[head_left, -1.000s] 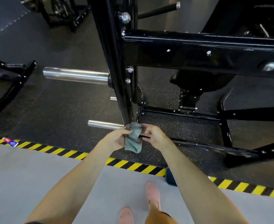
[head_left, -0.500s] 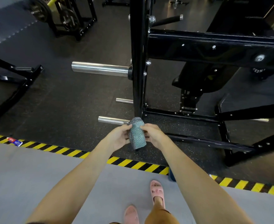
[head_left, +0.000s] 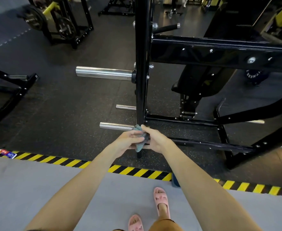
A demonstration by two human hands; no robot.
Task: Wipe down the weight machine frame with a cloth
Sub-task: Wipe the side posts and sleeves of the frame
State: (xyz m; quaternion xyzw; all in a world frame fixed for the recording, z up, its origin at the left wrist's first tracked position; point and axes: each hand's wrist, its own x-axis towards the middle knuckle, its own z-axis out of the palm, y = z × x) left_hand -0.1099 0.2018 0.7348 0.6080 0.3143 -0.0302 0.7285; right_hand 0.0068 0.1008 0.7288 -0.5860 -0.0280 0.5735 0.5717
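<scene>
A black weight machine frame rises straight ahead, its upright post (head_left: pixel 141 67) joined to a long horizontal beam (head_left: pixel 220 50). In front of the post's foot I hold a small grey-green cloth (head_left: pixel 141 140) folded between both hands. My left hand (head_left: pixel 128 141) pinches it from the left, fingers laid over it. My right hand (head_left: pixel 155 140) grips it from the right, fingers reaching over its top. Most of the cloth is hidden between the hands. Both hands are just short of the post, near a low chrome peg (head_left: pixel 116 126).
A thick chrome sleeve (head_left: pixel 103 73) and a shorter peg (head_left: pixel 126 107) jut left from the post. A black seat pad (head_left: pixel 195 84) and base rails (head_left: pixel 211 145) lie to the right. Yellow-black tape (head_left: pixel 137 170) edges the rubber floor. Other racks stand at far left and back.
The view has pulled back and up, showing more of the gym. My hands have closed tighter over the cloth, which now shows less between them.
</scene>
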